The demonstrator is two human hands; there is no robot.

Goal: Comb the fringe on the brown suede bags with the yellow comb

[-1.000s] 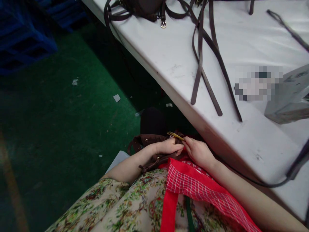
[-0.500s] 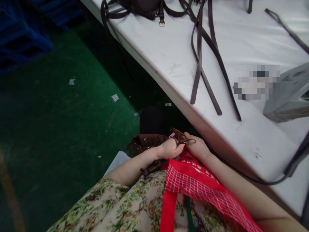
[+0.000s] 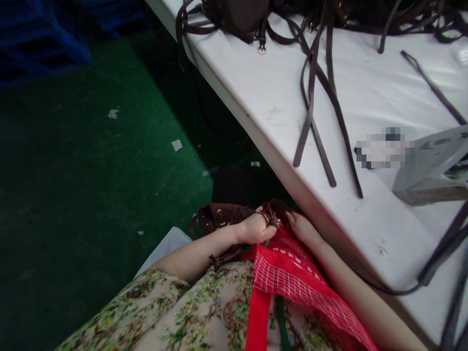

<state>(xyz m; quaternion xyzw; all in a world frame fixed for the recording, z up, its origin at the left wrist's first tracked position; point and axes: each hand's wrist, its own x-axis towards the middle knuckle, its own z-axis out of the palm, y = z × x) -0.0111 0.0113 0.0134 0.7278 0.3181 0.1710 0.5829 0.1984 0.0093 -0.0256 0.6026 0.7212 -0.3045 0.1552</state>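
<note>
Sitting low beside the long, white-covered table [image 3: 263, 92], a soft, dark-brown bag [image 3: 231, 213] with gold-coloured eyelets [image 3: 219, 211] is slouching. The left hand [image 3: 256, 228] is gripping thin, brown, cord-like strands [image 3: 269, 217] in a curled fist. The right hand [image 3: 302, 228] is hovering just beside, fingers partly bent; whether it is holding the dark, ribbed piece [image 3: 280, 205], I cannot tell. The step is apparently handling the strands; the next move is probably calling for a steady left grip.
</note>
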